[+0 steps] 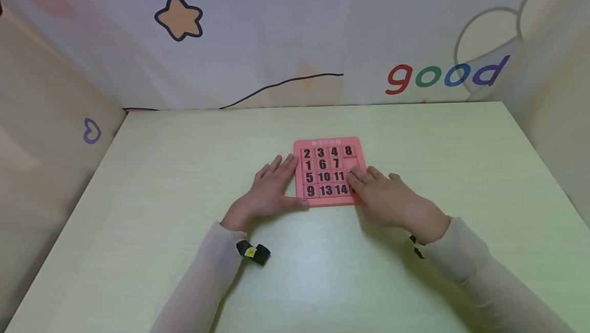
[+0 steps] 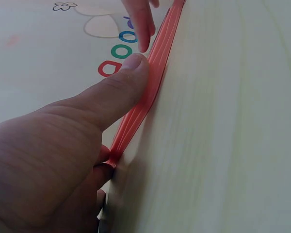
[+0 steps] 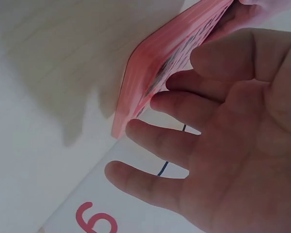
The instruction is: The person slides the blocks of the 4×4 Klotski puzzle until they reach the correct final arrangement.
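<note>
A pink number sliding puzzle [image 1: 325, 170] lies flat on the table, its black-numbered tiles in rows. The top row reads 2, 3, 4, 8; the second reads 1, 6, 7 with a gap at its right end. My left hand [image 1: 269, 189] holds the puzzle by its near left corner, thumb on the near edge and fingers along the left side. My right hand [image 1: 389, 197] reaches over the right edge, its fingertips touching the right column in the third row. Those fingers hide the tile there and most of the one below. In the right wrist view, the right fingers [image 3: 160, 138] are extended and spread.
The pale green table [image 1: 184, 169] spreads around the puzzle. Behind it stands a printed cloth wall [image 1: 276, 30] with a star and the word "good". Cloth sides [image 1: 55, 179] close off left and right. A black band [image 1: 253, 252] sits on the left wrist.
</note>
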`<state>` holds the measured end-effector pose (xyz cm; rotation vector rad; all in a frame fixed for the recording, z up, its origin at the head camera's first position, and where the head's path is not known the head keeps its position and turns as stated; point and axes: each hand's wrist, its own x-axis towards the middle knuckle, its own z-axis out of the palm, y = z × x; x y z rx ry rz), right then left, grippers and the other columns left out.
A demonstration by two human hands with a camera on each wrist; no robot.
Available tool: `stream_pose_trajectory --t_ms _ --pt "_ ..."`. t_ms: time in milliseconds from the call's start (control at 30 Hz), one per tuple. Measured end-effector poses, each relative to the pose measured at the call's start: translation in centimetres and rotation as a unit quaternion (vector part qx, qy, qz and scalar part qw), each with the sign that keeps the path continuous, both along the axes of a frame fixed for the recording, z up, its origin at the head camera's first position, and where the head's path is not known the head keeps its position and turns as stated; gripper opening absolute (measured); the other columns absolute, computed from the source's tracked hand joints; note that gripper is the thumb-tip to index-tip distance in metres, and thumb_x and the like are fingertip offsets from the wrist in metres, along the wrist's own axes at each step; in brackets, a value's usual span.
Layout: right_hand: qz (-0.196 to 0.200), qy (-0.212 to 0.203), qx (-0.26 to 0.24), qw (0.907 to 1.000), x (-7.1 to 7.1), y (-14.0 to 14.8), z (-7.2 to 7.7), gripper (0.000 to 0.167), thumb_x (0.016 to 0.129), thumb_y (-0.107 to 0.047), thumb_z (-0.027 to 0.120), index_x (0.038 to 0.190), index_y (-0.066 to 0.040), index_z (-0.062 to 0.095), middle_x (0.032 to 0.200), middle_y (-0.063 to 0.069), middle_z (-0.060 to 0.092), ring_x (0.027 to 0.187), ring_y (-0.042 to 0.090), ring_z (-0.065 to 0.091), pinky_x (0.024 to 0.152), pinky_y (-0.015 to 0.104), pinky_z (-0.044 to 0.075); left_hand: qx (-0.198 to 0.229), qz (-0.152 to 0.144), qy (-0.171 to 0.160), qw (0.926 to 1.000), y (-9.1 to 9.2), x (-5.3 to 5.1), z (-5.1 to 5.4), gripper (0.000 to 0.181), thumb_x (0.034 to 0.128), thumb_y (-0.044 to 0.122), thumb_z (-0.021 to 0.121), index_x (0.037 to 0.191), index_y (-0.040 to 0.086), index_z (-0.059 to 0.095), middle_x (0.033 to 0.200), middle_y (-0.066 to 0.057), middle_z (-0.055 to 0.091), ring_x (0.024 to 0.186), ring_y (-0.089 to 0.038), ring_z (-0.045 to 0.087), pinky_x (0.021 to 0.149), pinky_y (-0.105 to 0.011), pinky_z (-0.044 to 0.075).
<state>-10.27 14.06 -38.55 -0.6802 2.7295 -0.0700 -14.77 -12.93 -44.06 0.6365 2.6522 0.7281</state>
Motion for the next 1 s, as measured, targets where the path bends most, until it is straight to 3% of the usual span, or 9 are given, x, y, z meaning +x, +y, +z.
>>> stream_pose_trajectory --t_ms 233,533,733,1000 --pt "-0.018 0.002 -0.024 0.9996 -2.3 0.0 -0.3 0.067 0.100 -0.018 0.060 0.158 -0.002 0.031 0.164 0.020 0.021 0.146 0.051 0.021 0.106 0.073 0.028 0.003 0.002 -0.004 1.0000 0.1 0.1 0.0 0.110 0.0859 0.057 0.073 0.164 0.015 0.007 0.169 0.000 0.004 0.153 -0.019 -0.010 0.121 -0.042 -0.007" --pt "-0.060 -0.022 -0.017 0.9978 -4.8 -0.2 -1.0 0.066 0.101 -0.013 0.050 0.160 -0.002 0.022 0.166 0.018 0.014 0.149 0.048 0.014 0.110 0.072 0.023 0.003 -0.001 -0.003 1.0000 0.3 0.2 -0.1 0.109 0.0864 0.057 0.072 0.164 0.017 0.006 0.169 0.002 0.003 0.153 -0.018 -0.010 0.120 -0.041 -0.007" --pt "-0.058 -0.029 -0.012 0.9978 -5.1 -0.4 -1.1 0.065 0.101 -0.012 0.047 0.160 -0.002 0.020 0.167 0.018 0.012 0.149 0.047 0.013 0.110 0.073 0.022 -0.001 -0.001 -0.001 1.0000 0.3 0.1 -0.1 0.110 0.0864 0.058 0.072 0.164 0.016 0.006 0.169 0.002 0.002 0.153 -0.018 -0.011 0.121 -0.041 -0.008" --pt "-0.049 -0.032 -0.008 0.9982 -4.2 -0.7 -0.9 0.064 0.101 -0.011 0.049 0.159 -0.002 0.024 0.166 0.018 0.014 0.148 0.049 0.017 0.109 0.072 0.024 0.000 0.002 -0.003 1.0000 0.1 0.0 0.0 0.110 0.0862 0.057 0.073 0.164 0.017 0.006 0.169 0.001 0.003 0.153 -0.019 -0.011 0.121 -0.042 -0.007"
